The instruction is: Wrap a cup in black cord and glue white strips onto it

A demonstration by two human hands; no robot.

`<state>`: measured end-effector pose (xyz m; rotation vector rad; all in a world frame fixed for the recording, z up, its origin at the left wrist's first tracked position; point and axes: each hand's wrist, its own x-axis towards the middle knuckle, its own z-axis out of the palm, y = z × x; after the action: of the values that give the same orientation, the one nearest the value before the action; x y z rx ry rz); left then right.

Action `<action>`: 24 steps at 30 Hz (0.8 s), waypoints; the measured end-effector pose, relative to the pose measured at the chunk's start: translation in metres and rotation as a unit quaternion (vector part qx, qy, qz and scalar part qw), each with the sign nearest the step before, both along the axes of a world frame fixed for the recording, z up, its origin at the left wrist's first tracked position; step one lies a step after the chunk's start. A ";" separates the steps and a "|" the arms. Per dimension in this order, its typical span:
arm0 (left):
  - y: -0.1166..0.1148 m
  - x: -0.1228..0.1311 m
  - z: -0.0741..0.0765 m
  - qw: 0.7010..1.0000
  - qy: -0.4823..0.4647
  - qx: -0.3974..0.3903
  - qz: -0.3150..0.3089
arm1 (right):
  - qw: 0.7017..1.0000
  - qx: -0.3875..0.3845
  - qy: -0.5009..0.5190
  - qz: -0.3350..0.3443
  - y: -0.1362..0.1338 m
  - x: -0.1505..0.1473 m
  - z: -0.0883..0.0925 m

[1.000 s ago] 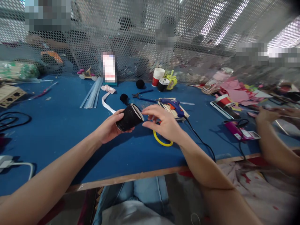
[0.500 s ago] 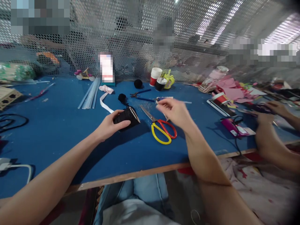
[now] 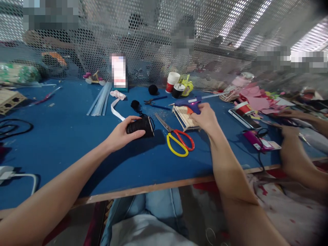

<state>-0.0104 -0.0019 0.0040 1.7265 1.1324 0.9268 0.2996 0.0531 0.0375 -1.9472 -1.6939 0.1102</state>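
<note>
left hand: fingers and thumb clamped around the black cup, thumb on the near side.
black cup: on its side on the blue table, rim turned right, just past the left fingertips.
right hand: fingers closed tight on the grip of the glue gun.
glue gun: blue, held just above the right fingers, nozzle pointing left, a small red light on top, a clear stick jutting from its back.
wooden sticks: a flat stack just left of the right fingers, under the gun.
scissors: between the 2 hands, blades towards the cup, yellow and red loops nearer the body than the right fingers.
co-worker's hand: well right of the right fingers.
</note>
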 end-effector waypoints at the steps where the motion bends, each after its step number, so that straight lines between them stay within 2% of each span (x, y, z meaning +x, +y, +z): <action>1: 0.000 0.000 0.001 1.000 0.003 0.004 0.004 | 0.997 0.016 0.061 0.042 -0.005 -0.001 0.002; 2: 0.000 -0.001 0.002 1.000 0.010 0.009 0.009 | 0.987 0.017 0.117 0.104 -0.012 -0.004 0.005; 4: 0.000 -0.001 0.003 0.999 0.029 0.027 0.025 | 0.956 -0.028 0.197 0.217 -0.026 -0.012 0.009; 8: 0.002 -0.003 0.003 0.996 0.045 0.051 0.052 | 0.930 -0.044 0.213 0.297 -0.056 -0.035 0.015; 10: 0.002 -0.004 0.003 0.996 0.041 0.053 0.063 | 0.912 -0.056 0.248 0.321 -0.066 -0.045 0.015; 12: 0.003 -0.005 0.004 0.995 0.040 0.054 0.074 | 0.908 -0.059 0.261 0.323 -0.073 -0.051 0.013; 16: 0.003 -0.004 0.005 0.994 0.038 0.051 0.092 | 0.933 0.016 0.153 0.325 -0.075 -0.052 0.004; 19: 0.003 -0.004 0.006 0.994 0.028 0.040 0.098 | 0.935 0.071 0.091 0.334 -0.073 -0.049 -0.003; 24: 0.005 -0.005 0.005 0.993 0.019 0.029 0.109 | 0.929 0.081 0.030 0.359 -0.071 -0.045 -0.006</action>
<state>-0.0152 0.0027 0.0088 1.6976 1.3514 1.0723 0.2550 -0.0183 0.0312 -1.1132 -2.2129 0.2831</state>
